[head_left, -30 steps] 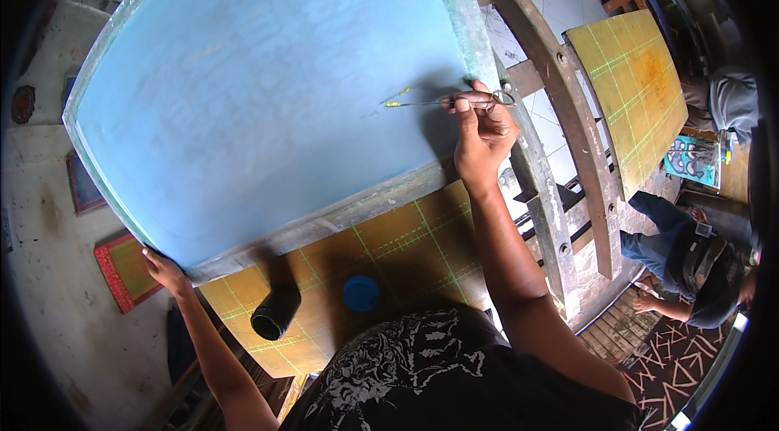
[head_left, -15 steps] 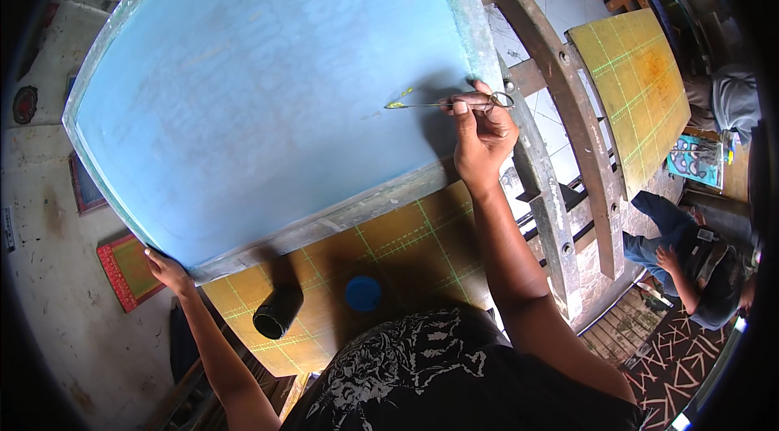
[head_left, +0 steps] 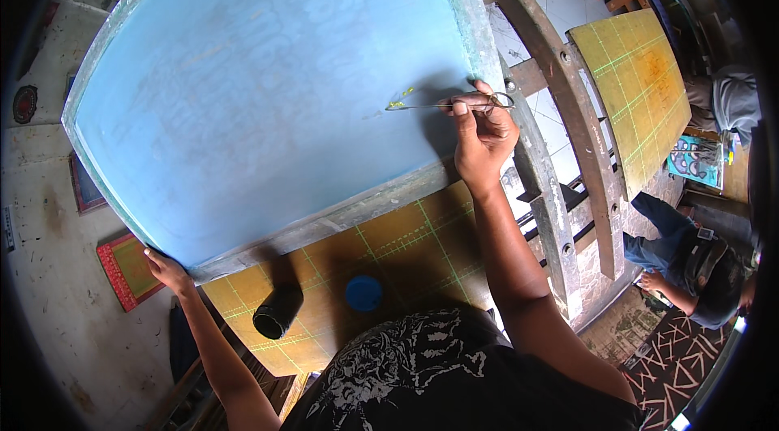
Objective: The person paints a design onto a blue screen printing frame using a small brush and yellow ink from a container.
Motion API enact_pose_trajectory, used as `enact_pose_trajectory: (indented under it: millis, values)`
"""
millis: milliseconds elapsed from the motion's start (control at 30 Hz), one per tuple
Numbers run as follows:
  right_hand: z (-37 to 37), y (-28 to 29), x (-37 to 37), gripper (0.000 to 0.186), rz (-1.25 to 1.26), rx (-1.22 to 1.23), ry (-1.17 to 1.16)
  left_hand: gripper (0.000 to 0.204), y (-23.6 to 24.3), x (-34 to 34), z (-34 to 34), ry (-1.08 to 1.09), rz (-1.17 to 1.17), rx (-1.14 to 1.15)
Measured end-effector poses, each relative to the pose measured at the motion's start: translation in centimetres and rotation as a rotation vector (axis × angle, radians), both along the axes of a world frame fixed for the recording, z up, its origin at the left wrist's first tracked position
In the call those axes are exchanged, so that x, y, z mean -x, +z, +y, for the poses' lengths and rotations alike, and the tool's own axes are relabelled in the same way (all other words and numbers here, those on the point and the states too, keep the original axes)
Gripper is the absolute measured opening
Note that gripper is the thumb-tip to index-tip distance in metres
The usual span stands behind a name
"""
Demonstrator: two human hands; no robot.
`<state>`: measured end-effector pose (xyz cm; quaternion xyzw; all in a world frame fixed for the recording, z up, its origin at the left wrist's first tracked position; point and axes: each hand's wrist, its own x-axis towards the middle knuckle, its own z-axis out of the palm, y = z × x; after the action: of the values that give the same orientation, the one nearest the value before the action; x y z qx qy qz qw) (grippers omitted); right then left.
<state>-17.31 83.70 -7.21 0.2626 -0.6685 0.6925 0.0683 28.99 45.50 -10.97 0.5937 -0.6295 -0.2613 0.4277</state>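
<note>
A large blue silk screen point(head_left: 243, 131) in a pale, worn frame tilts up in front of me. My left hand point(head_left: 168, 270) grips the frame's near left corner. Over the screen's near right part, my right hand point(head_left: 485, 135) pinches a thin metal tool point(head_left: 434, 105) with a ring at its handle end. Its yellow-green-smeared tip is at the blue mesh, beside small yellow-green marks point(head_left: 403, 93). Whether the tip touches the mesh, I cannot tell. Below the frame, a dark jar point(head_left: 278, 313) and a blue lid point(head_left: 363, 293) lie on a brown board point(head_left: 324, 269) with green grid lines.
Metal rails point(head_left: 560, 66) with bolts run along the right of the frame. Beyond them are more brown grid-lined boards point(head_left: 637, 90). At the far right a co-worker point(head_left: 690, 260) bends near a dark patterned mat point(head_left: 677, 366). A small red-edged frame point(head_left: 122, 277) lies at left.
My hands and the screen stay almost still; the tool's tip has shifted very slightly. The co-worker at the right has lowered an arm.
</note>
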Motion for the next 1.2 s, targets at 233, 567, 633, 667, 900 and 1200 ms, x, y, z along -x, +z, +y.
enact_pose_trajectory:
  millis: [233,567,633,667,900,1200]
  values:
    - [0.1,-0.2,0.1,0.008,0.011,-0.003,-0.001,0.056,0.2,0.3,0.3,-0.011,0.020,-0.003]
    - [0.1,-0.1,0.1,0.008,-0.009,-0.007,-0.002,0.055,0.1,0.3,0.3,-0.014,0.023,0.000]
    - [0.1,-0.1,0.1,0.008,-0.007,-0.003,-0.002,0.055,0.1,0.2,0.3,-0.015,0.023,-0.007]
    - [0.1,-0.2,0.1,0.008,-0.006,-0.001,-0.001,0.055,0.1,0.2,0.2,-0.016,0.023,-0.007]
    - [0.2,-0.3,0.1,0.008,-0.011,0.032,0.004,0.056,-0.3,-0.5,-0.4,-0.035,0.024,0.012]
    - [0.2,-0.2,0.1,0.009,-0.019,0.027,0.008,0.056,-0.4,-0.6,-0.4,-0.033,0.050,0.015]
